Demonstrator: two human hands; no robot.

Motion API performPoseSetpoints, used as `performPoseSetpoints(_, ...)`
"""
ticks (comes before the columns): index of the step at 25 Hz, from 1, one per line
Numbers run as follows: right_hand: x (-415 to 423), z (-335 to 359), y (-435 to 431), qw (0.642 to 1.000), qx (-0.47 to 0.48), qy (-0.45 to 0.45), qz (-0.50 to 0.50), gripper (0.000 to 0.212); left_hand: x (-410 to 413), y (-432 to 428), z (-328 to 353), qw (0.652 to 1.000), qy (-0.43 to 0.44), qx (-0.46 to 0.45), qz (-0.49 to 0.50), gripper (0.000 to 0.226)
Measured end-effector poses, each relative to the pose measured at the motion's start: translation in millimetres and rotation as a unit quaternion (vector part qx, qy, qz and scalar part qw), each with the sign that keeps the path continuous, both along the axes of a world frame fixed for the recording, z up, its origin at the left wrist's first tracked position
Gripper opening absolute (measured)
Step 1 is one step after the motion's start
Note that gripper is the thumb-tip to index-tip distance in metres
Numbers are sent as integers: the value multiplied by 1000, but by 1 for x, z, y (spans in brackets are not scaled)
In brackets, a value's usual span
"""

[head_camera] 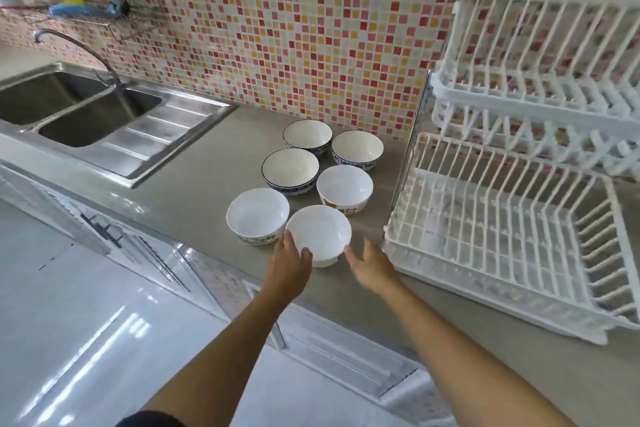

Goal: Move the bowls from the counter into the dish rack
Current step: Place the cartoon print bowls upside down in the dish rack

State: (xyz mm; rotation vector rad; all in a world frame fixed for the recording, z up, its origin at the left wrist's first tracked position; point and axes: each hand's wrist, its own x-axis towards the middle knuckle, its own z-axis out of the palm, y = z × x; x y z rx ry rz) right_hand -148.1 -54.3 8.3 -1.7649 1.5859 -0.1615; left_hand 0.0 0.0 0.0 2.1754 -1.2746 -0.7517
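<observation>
A: On the counter (194,191), the dish rack (485,236) stands just right of six bowls (290,170). Which goes first?

B: The nearest bowl (320,232). The left hand (289,265) grips its rim; the right hand (372,267), fingers straight, should cup the other side before lifting.

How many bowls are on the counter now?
6, paired in three rows left of the dish rack: back-left bowl, back-right bowl, middle-left bowl, middle-right bowl, front-left bowl, front-right bowl gripped by left hand. None apparently hidden.
</observation>
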Motion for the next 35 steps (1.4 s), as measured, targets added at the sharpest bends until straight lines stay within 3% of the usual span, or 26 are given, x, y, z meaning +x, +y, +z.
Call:
performPoseSetpoints(2,17,-12,-8,998,53,-19,-30,70,4,-9,-13,996,54,-12,67,61)
performPoseSetpoints(6,41,-32,-4,984,119,-97,-87,52,3,-17,-24,994,82,30,66,62)
performPoseSetpoints(10,37,-23,0,987,58,-112,-99,40,15,-17,-20,995,92,17,29,72)
performPoseSetpoints(13,20,16,8,999,-32,-36,-6,45,31,-21,0,998,50,1,-23,73)
performPoseSetpoints(16,14,72,23,984,-127,73,102,61,49,-31,44,992,-6,-61,-110,59)
performPoseSetpoints(18,14,108,33,968,-212,77,109,63,58,-38,81,978,-6,-129,-163,44)
performPoseSetpoints(22,15,183,48,925,-377,10,49,60,61,-43,163,933,2,-317,-169,40)
performPoseSetpoints(27,-13,279,42,851,-524,-34,-3,61,30,-44,253,824,53,-524,-209,50)
performPoseSetpoints(29,-34,304,35,806,-591,-33,-20,58,17,-52,276,799,91,-517,-293,57)
performPoseSetpoints(32,-74,327,20,737,-675,5,-35,54,-16,-76,305,796,99,-466,-373,60)
performPoseSetpoints(35,-116,337,-2,709,-703,33,-39,54,-63,-108,330,789,90,-473,-382,62)
